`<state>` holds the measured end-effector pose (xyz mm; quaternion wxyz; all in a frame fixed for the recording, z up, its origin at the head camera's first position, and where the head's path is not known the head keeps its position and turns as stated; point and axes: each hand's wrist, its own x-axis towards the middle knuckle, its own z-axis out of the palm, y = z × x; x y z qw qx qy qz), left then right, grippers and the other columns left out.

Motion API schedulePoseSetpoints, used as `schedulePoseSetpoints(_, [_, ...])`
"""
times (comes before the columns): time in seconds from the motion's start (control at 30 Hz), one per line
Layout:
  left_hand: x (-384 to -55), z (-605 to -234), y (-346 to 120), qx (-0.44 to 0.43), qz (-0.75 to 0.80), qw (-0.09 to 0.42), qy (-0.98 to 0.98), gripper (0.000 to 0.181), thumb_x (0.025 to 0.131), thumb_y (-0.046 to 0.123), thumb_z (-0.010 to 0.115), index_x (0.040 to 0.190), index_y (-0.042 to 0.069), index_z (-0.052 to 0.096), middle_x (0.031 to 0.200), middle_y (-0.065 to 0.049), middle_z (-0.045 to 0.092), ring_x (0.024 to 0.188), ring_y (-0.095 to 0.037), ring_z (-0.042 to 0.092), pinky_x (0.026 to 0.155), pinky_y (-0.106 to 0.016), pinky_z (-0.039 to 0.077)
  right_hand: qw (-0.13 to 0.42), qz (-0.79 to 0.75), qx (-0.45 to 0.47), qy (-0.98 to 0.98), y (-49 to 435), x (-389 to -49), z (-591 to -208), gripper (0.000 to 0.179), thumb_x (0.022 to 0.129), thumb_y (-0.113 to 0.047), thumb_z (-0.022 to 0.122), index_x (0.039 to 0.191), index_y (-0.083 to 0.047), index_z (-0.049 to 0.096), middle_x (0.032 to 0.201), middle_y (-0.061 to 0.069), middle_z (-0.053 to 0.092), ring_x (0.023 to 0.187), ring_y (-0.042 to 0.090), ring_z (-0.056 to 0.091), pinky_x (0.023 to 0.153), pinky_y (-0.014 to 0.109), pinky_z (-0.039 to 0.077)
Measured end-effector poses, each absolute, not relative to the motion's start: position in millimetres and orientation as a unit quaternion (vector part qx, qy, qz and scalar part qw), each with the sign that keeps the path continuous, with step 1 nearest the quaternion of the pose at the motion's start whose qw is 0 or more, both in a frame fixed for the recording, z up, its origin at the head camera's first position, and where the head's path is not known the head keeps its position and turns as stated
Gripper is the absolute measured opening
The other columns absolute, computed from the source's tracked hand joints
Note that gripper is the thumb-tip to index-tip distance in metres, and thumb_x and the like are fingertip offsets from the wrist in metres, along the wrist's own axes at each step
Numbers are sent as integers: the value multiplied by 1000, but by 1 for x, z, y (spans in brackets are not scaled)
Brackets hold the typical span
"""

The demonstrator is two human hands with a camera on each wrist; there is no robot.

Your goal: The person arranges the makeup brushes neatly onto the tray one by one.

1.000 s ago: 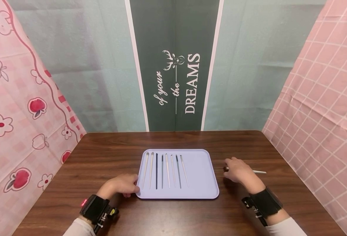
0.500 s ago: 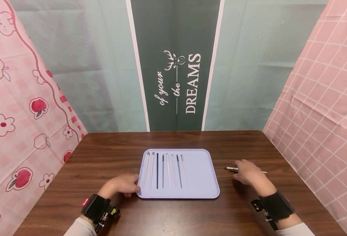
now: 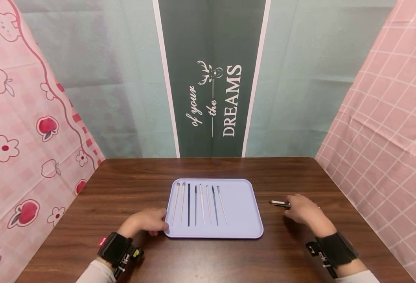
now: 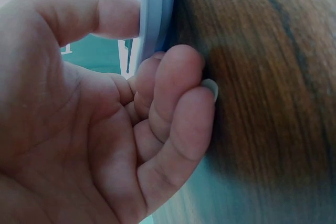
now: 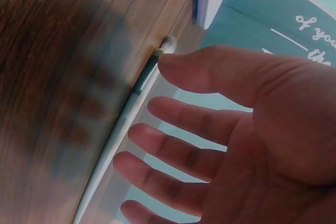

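Observation:
A lavender tray [image 3: 243,208] lies on the wooden table with several slim makeup brushes [image 3: 201,204] side by side on its left and middle, some pale-handled and some dark. At the tray's lower left corner, my left hand [image 3: 149,220] grips the rim [image 4: 152,19], thumb on the upper side and the other fingers curled at the outer edge. To the right of the tray, another makeup brush [image 3: 275,202] with a pale handle lies on the table. My right hand [image 3: 302,209] is over that brush's handle, fingers spread and loosely extended; part of the handle is hidden beneath it.
The dark wood table [image 3: 208,255] reaches back to a green cloth backdrop [image 3: 208,145]. Pink patterned cloths hang at the left [image 3: 27,177] and right [image 3: 381,157]. Each wrist wears a black strap with a camera.
My right hand has shifted right and slightly toward me along the loose brush, uncovering its bristle end. The left hand stays at the tray's corner, and the brushes on the tray keep their places.

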<state>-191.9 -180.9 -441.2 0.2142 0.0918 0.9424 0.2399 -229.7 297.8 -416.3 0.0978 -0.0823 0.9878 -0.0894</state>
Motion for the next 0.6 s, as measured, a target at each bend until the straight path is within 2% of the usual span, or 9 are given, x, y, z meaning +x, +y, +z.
schedulePoseSetpoints(0.23, [-192, -443, -181, 89, 237, 216, 943, 17, 83, 16, 71, 84, 10, 55, 67, -5, 59, 55, -18, 59, 51, -30, 50, 101, -93, -84, 987, 301, -233, -421, 31, 86, -15, 71, 110, 4, 65, 106, 25, 62, 101, 46, 60, 83, 64, 48])
schedulePoseSetpoints(0.47, [-193, -444, -181, 87, 237, 216, 943, 17, 84, 15, 71, 84, 10, 54, 67, -5, 59, 55, -19, 59, 51, -31, 50, 94, -95, -90, 987, 306, -239, -427, 26, 86, -11, 67, 109, 3, 66, 109, 26, 62, 104, 49, 60, 82, 68, 47])
schedulePoseSetpoints(0.6, [-193, -444, -181, 88, 237, 216, 943, 17, 83, 15, 70, 84, 10, 54, 67, -5, 60, 55, -18, 59, 51, -30, 50, 77, -88, -105, 988, 310, -241, -431, 16, 84, -2, 63, 100, -1, 66, 102, 21, 63, 98, 43, 62, 78, 61, 51])
